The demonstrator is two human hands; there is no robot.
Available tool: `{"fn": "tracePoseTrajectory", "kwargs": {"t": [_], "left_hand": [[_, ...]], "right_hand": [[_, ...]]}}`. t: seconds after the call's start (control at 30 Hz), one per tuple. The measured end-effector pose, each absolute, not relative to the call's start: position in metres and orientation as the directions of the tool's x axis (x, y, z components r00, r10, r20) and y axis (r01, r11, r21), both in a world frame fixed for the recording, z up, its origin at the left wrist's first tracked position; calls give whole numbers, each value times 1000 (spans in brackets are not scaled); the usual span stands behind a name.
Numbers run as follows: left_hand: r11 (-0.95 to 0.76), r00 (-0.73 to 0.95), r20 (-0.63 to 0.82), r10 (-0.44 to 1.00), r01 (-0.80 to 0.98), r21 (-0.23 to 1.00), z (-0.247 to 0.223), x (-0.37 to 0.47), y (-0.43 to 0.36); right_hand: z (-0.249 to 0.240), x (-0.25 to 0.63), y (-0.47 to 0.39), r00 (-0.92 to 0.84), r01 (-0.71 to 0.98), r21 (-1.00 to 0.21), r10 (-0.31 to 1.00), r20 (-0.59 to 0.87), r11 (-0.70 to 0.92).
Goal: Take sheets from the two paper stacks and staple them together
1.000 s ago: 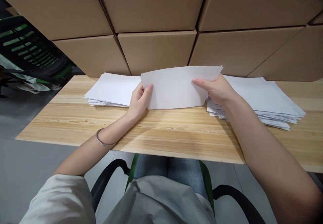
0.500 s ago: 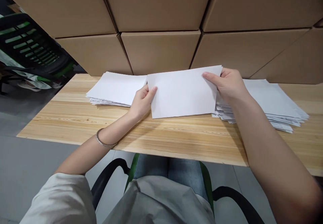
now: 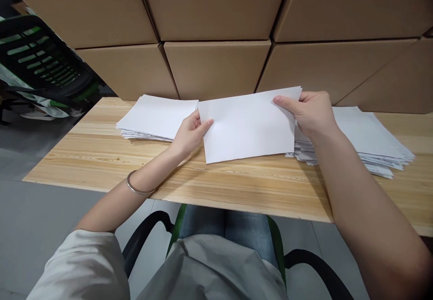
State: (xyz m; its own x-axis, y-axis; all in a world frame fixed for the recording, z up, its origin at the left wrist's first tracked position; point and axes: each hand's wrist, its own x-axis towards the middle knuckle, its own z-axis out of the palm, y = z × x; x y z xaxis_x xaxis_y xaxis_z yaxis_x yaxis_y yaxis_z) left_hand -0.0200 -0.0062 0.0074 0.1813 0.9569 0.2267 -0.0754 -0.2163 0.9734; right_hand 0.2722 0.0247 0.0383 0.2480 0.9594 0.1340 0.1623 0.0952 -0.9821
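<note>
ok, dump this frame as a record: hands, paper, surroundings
left hand: holding white paper at its left edge, thumb in front
right hand: holding its upper right corner, thumb in front
left paper stack: on wooden table
right paper stack: edges uneven, partly behind right arm
backdrop: stacked cardboard boxes beyond table

The held paper (image 3: 250,126) looks smooth and matt, as do the paper sheets of the left stack (image 3: 158,117) and right stack (image 3: 355,131). The table (image 3: 237,185) shows smooth, grained wood with a faint sheen. The boxes (image 3: 216,70) are matt cardboard, the bracelet (image 3: 136,190) shiny metal, the armrest (image 3: 138,237) smooth plastic, the trousers (image 3: 204,221) denim, the sleeve (image 3: 84,264) matt cloth.
</note>
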Motion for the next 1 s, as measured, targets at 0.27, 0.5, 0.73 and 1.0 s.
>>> {"fn": "tracePoseTrajectory", "kwargs": {"t": [0.27, 0.5, 0.73, 1.0], "left_hand": [[-344, 197, 339, 920, -11, 939, 5, -28, 1], [-282, 197, 282, 939, -33, 959, 1, -30, 3], [-256, 170, 254, 952, -10, 967, -1, -26, 1], [-278, 101, 271, 957, 56, 959, -4, -21, 1]], "right_hand": [[40, 269, 22, 198, 143, -988, 976, 91, 63], [33, 270, 27, 125, 121, -992, 991, 40, 24], [29, 268, 28, 53, 178, -984, 999, 8, -2], [23, 265, 29, 92, 171, -984, 995, -34, -50]]}}
